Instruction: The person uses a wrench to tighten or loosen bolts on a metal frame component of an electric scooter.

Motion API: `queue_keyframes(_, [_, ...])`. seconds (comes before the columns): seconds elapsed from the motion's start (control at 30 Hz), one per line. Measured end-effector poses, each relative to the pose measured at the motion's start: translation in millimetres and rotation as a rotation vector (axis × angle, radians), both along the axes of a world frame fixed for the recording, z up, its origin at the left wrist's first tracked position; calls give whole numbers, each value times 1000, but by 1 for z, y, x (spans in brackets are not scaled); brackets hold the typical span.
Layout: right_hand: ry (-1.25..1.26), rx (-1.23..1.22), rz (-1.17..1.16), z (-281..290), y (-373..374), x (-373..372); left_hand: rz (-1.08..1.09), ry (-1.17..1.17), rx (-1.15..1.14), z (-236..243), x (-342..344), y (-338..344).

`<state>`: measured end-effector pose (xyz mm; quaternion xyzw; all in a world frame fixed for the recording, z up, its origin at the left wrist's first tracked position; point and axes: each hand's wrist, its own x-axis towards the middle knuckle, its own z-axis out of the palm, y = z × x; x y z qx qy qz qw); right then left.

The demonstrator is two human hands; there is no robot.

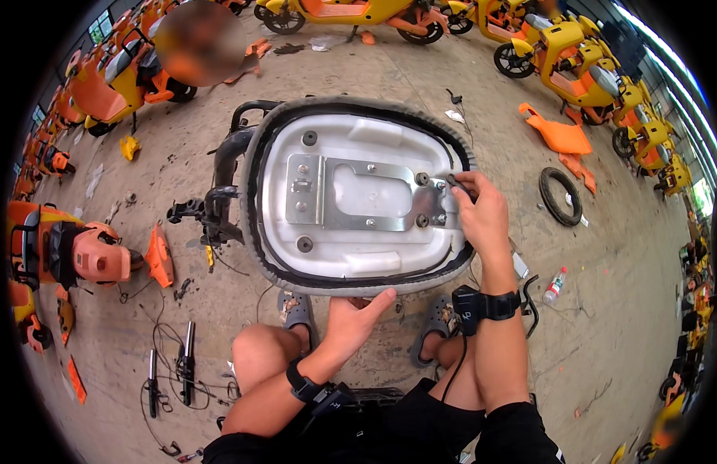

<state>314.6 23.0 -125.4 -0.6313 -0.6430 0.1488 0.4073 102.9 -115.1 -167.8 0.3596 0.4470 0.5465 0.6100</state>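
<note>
An upturned scooter seat [285, 139] lies in front of me, its white plastic underside facing up inside a dark grey rim. A silver metal bracket [316, 193] is screwed across its middle, with black rubber feet [304, 244] around it. My left hand [354, 329] holds the seat's near edge, thumb on the rim and fingers hidden beneath. At the right end of the bracket, my right hand [483, 213] is closed, thumb and fingertips pinched by the hinge end. A small dark piece shows at those fingertips, too covered to name.
A black tubular frame [228, 158] stands under and left of the seat. Shock absorbers [188, 363] and cables lie on the floor at left. To the right are a tyre [560, 196], a plastic bottle [555, 284] and an orange panel [555, 131]. Yellow scooters [358, 11] line the far side.
</note>
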Motion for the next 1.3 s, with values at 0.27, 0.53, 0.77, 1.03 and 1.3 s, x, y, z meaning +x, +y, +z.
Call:
queue_keyframes(0.27, [-66,-13,10,0,-4,-8,-41,-15,-32,-1,-4,0])
queue_keyframes(0.53, [-27,-105,27,3,-6,-7,-35,-56,-36,3,-3,0])
queue_keyframes(0.77, [-107,-251,-39,16,-13,-18,-44,-48,-23,2,-4,0])
queue_keyframes(1.03, [177,-338,46,13,-12,-13,-45,-39,-7,0,-4,0])
queue_keyframes(1.3, [742,-270,123,11,-2,-27,-1,-15,16,6,-2,0])
